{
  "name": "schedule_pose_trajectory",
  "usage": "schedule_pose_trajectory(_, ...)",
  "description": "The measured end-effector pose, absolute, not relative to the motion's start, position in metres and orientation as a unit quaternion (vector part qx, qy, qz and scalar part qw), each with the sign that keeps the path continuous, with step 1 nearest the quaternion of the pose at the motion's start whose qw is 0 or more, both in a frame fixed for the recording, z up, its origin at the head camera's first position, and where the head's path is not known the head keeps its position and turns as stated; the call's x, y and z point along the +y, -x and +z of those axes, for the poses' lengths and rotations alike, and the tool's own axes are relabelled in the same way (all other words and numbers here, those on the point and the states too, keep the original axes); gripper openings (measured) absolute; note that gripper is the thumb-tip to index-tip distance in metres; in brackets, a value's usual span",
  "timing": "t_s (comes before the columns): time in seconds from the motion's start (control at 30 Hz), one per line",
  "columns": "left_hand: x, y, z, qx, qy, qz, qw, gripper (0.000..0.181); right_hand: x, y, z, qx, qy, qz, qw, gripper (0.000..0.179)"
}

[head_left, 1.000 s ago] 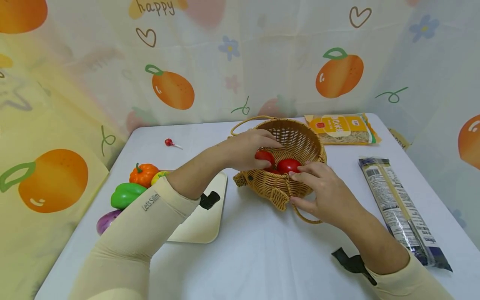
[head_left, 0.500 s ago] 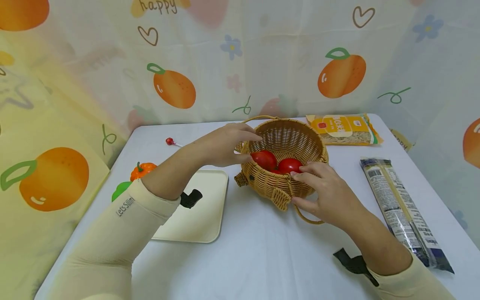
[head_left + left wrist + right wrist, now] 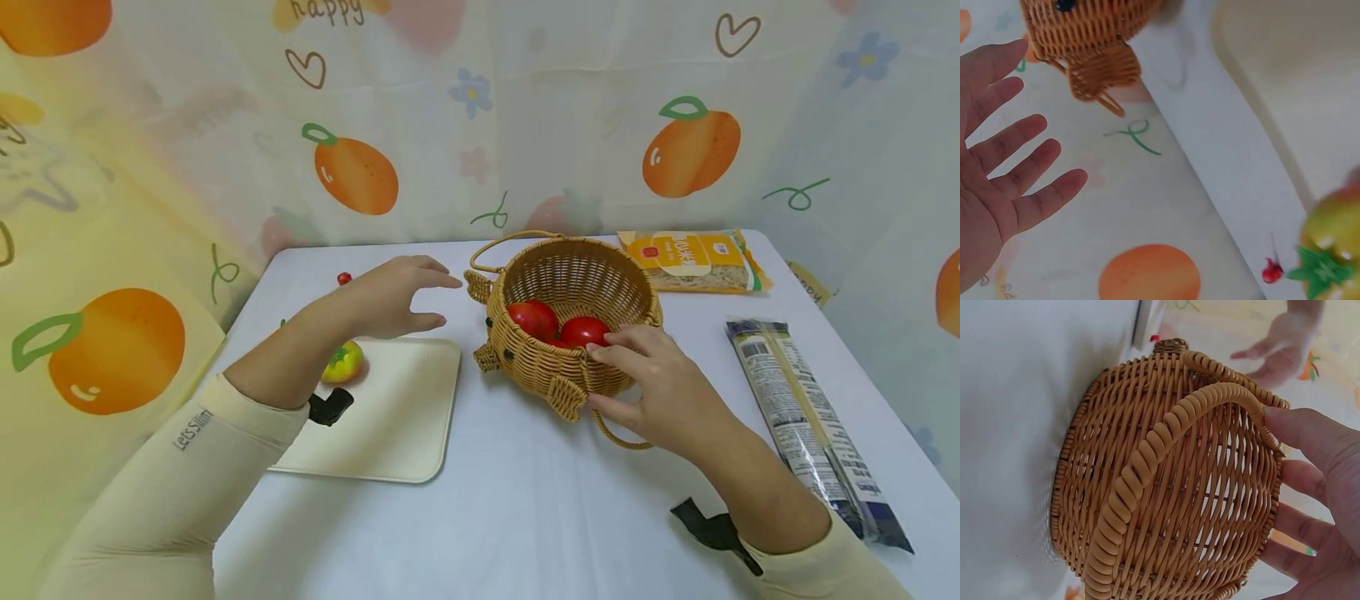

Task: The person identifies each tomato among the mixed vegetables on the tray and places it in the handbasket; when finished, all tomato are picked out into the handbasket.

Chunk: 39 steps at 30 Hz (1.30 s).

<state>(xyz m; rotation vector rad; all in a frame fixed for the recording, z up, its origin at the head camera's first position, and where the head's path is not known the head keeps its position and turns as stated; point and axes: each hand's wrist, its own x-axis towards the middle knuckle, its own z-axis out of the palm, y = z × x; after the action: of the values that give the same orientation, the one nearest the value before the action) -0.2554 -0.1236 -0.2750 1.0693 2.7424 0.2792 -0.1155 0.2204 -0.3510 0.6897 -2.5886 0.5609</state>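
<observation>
A fish-shaped wicker basket (image 3: 540, 362) with eyes and woven fins stands on the white table. Several glossy red tomato-like fruits (image 3: 585, 332) lie inside it. My right hand (image 3: 663, 387) holds the basket's near right rim; in the right wrist view, its thumb is by the wrapped handle (image 3: 1147, 456) and its fingertips are hidden behind the rim. My left hand (image 3: 397, 298) hovers left of the basket, fingers spread and nothing in them. Below that forearm, a yellow-green fruit (image 3: 345, 362) with a star-shaped green top (image 3: 1321, 270) sits on a cream tray (image 3: 408, 417).
A red lollipop (image 3: 344, 278) lies behind the left forearm. At the back right is an orange-yellow food packet (image 3: 693, 262), and a long silver-and-navy packet (image 3: 810, 425) lies along the right side. A printed curtain (image 3: 525, 108) hangs behind the table.
My left hand has let go of a red fruit inside the basket and drawn back leftward over the tray. The right hand has stayed at the rim.
</observation>
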Motion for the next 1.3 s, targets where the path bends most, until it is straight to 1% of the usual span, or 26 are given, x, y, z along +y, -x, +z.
schedule_pose_trajectory(0.27,-0.164,0.258,-0.293,0.936,-0.321,0.089,0.111,0.053,0.222,0.116,-0.352,-0.922,-0.251,0.202,0.215,0.053)
schedule_pose_trajectory(0.67,-0.210,0.251,-0.313,0.952,-0.252,0.077,0.155,0.049,0.222,0.115,-0.352,-0.928,-0.241,0.202,0.201,0.053)
schedule_pose_trajectory(0.83,-0.221,0.247,-0.320,0.952,-0.256,0.058,0.155,0.046,0.223,0.115,-0.352,-0.926,-0.243,0.205,0.203,0.052)
schedule_pose_trajectory(1.07,-0.234,0.247,-0.337,0.955,-0.254,0.026,0.152,0.048,0.222,0.115,-0.352,-0.924,-0.245,0.207,0.206,0.053)
schedule_pose_trajectory(1.3,-0.239,0.245,-0.342,0.950,-0.273,0.034,0.150,0.046,0.220,0.114,-0.351,-0.926,-0.244,0.208,0.199,0.053)
